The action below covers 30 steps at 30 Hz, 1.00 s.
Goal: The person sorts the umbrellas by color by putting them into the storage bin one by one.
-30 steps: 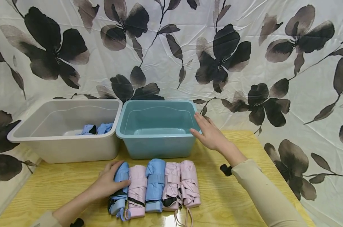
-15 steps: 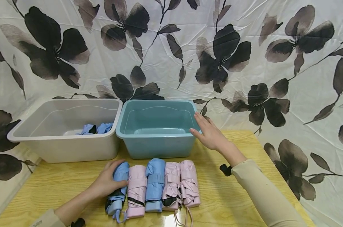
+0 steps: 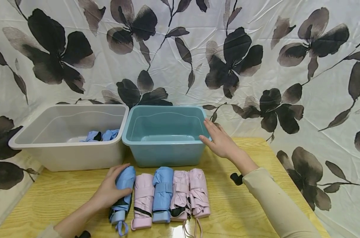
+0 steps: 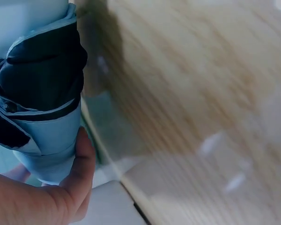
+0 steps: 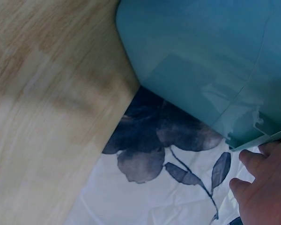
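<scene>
My left hand (image 3: 108, 191) grips a folded blue umbrella (image 3: 126, 180) at the left end of a row, thumb on its right side and fingers on its left. In the left wrist view the thumb curls round the blue umbrella (image 4: 47, 131), its black underside showing. To its right lie a pink umbrella (image 3: 143, 198), another blue umbrella (image 3: 163, 195) and two more pink ones, a creased umbrella (image 3: 180, 185) and the end umbrella (image 3: 199, 185). My right hand (image 3: 221, 140), fingers straight, rests against the right rim of the teal bin (image 3: 166, 155).
A light grey bin (image 3: 75, 157) stands left of the teal one, with blue folded fabric bundles (image 3: 109, 135) inside. Behind both hangs a floral cloth (image 3: 180, 89). The wooden table (image 3: 236, 205) has its right edge beyond my right forearm.
My left hand has tilted the left blue umbrella slightly and drawn it a little left, opening a gap to the pink one beside it. The right hand has stayed on the bin rim.
</scene>
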Each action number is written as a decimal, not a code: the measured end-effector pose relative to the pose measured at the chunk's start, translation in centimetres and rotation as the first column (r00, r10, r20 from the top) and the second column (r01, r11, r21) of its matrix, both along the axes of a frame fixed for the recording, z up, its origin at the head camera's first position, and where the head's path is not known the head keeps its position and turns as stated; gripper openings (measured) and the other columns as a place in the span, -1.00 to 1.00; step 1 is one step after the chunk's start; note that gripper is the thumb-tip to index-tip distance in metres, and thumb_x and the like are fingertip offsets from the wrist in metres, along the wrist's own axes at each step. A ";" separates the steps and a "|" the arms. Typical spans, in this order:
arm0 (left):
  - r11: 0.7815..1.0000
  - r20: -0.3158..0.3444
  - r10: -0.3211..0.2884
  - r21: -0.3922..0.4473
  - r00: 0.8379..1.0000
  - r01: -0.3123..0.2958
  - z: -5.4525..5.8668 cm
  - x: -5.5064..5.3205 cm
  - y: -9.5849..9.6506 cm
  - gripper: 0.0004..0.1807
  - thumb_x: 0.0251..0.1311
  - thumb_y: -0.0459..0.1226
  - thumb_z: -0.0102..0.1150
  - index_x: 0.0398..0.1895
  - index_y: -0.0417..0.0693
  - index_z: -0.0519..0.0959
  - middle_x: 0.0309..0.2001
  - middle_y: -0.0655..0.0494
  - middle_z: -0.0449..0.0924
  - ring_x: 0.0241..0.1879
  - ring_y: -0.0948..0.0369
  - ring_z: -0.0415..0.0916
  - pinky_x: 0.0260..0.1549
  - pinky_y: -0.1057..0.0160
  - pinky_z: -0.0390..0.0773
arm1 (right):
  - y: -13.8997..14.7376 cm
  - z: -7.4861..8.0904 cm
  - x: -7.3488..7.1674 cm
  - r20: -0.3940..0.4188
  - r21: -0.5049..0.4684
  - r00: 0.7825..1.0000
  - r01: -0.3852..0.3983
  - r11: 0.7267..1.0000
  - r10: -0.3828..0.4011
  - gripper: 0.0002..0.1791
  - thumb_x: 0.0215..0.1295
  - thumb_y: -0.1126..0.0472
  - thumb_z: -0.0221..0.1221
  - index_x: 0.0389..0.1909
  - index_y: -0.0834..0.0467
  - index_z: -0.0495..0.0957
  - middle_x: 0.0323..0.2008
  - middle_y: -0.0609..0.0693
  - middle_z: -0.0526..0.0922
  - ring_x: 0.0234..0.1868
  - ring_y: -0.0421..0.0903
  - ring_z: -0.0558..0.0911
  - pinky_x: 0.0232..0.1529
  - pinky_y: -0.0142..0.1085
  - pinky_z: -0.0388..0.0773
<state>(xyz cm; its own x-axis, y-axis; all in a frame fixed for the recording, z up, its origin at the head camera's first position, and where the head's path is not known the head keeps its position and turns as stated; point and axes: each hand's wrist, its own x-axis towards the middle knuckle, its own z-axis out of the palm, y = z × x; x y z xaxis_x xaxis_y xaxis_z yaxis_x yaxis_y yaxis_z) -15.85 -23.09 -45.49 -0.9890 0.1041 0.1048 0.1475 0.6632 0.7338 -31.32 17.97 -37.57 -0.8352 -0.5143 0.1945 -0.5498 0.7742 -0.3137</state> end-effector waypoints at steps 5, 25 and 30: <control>1.000 -0.069 0.007 0.030 0.998 -0.005 0.8 0.2 0.1 -0.06 0.04 -0.34 0.52 0.54 -0.11 0.30 0.42 -0.35 0.18 0.34 -0.36 0.27 0.22 -0.46 0.34 | 0.1 -0.1 0.0 -0.001 -0.006 1.000 0.003 1.000 -0.003 -0.15 0.65 -0.22 -0.13 0.66 0.27 -0.06 0.69 0.10 -0.11 0.66 0.07 -0.03 0.61 0.14 -0.19; 0.984 -0.201 0.068 0.174 0.977 -0.033 6.0 1.0 0.4 -0.03 0.13 -0.39 0.47 0.62 0.00 0.21 0.50 -0.26 0.16 0.18 -0.33 0.37 -0.14 -0.09 0.64 | 0.0 -0.1 -0.2 -0.002 -0.002 1.000 0.006 1.000 -0.006 -0.15 0.65 -0.23 -0.14 0.66 0.25 -0.07 0.69 0.09 -0.11 0.68 0.02 -0.09 0.61 0.14 -0.23; 0.971 -0.181 0.100 0.233 0.978 -0.056 7.7 0.9 0.0 -0.02 0.20 -0.37 0.43 0.66 0.08 0.15 0.52 -0.24 0.09 0.26 -0.40 0.31 -0.08 0.30 0.62 | 0.0 -0.1 -0.2 0.009 -0.006 1.000 0.010 1.000 -0.010 -0.16 0.66 -0.20 -0.13 0.66 0.25 -0.06 0.69 0.07 -0.12 0.68 0.01 -0.09 0.62 0.10 -0.25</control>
<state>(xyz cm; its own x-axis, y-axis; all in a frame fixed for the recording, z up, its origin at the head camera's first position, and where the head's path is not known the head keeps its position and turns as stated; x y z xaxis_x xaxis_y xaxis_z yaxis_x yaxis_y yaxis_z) -14.91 -23.05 -37.80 -0.9528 -0.0210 0.3030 0.2528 0.4984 0.8293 -31.50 17.97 -37.64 -0.8419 -0.5051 0.1899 -0.5394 0.7774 -0.3238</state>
